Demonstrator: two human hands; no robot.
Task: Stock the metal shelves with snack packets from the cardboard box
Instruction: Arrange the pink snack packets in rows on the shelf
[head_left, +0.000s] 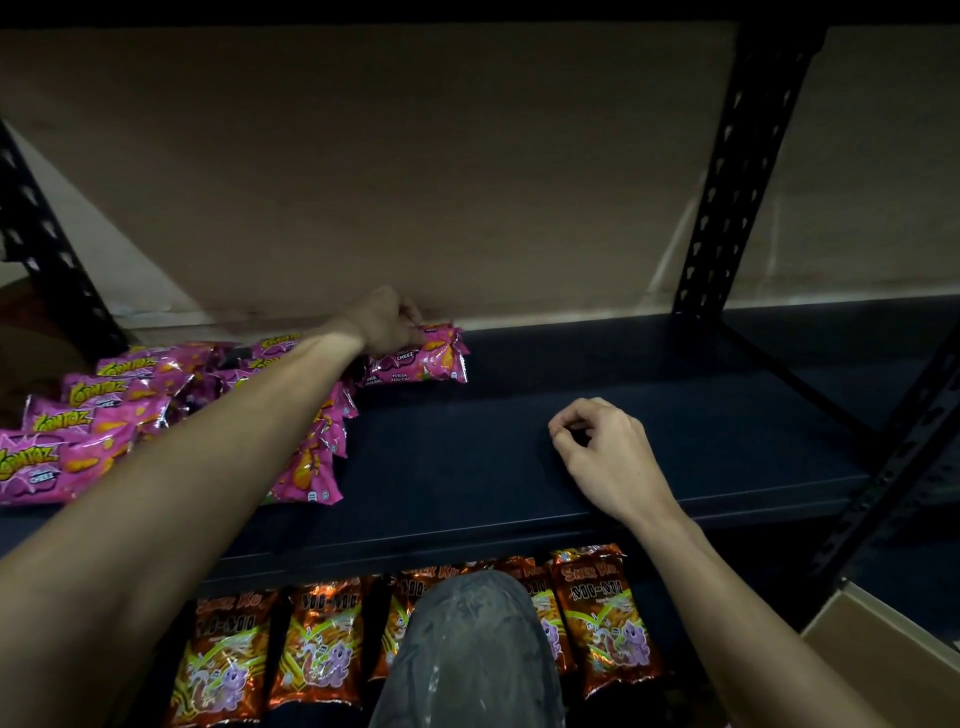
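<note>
My left hand (383, 319) reaches to the back of the dark metal shelf (649, 415) and grips the top edge of a pink snack packet (421, 358) lying there near the wall. Several more pink packets (104, 415) lie in rows on the shelf's left part, partly under my left forearm. My right hand (602, 449) rests on the shelf near its front edge, fingers loosely curled, holding nothing. A corner of the cardboard box (883, 649) shows at the lower right.
Several orange snack packets (602, 613) line the lower shelf below. My knee (467, 649) in grey trousers covers some of them. Black perforated uprights (737, 171) stand at right and left (47, 249). A beige wall lies behind the shelf.
</note>
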